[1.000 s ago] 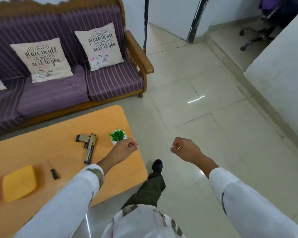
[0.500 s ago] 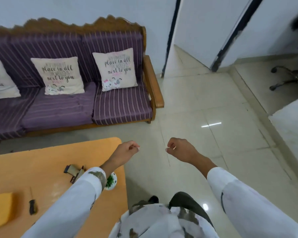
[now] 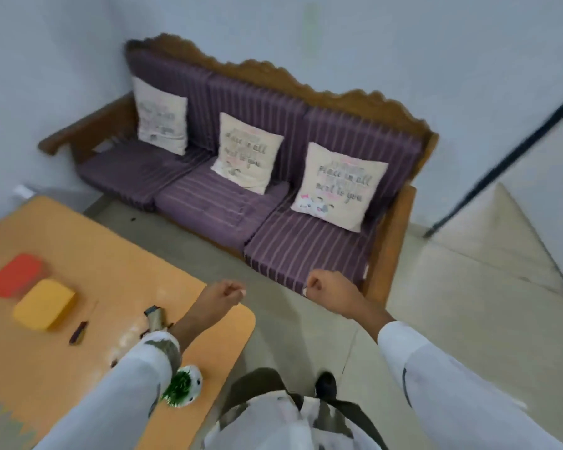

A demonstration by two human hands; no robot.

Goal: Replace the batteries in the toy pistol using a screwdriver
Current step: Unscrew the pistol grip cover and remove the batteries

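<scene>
The toy pistol [image 3: 153, 318], tan with a dark grip end, lies on the orange wooden table [image 3: 117, 254], and my left sleeve [image 3: 124, 384] hides most of it; only the grip end shows just above my cuff. The small screwdriver with a dark handle [image 3: 78, 331] lies on the same table, a little to the left of the pistol and apart from it. Further left there is a yellow rectangular plastic box [image 3: 44, 303], and behind it, touching or almost touching, a red rectangular box [image 3: 13, 278].

My left hand [image 3: 221, 295] is in the air above the near corner of the table. Its fingers are curled together in a loose fist and they hold nothing. My right hand [image 3: 330, 292] is in the air above the grey tiled floor [image 3: 452, 287], beside the table, and its fingers are also curled together, with nothing in them. Both hands are apart from the pistol and from the screwdriver.

A small white pot with a green artificial plant [image 3: 184, 386] stands near the table edge, just beside my left forearm. Behind the table stands a wooden sofa with purple striped cushions [image 3: 241, 203], and three cream pillows with printed text lean on its back. The picture is somewhat blurred.
</scene>
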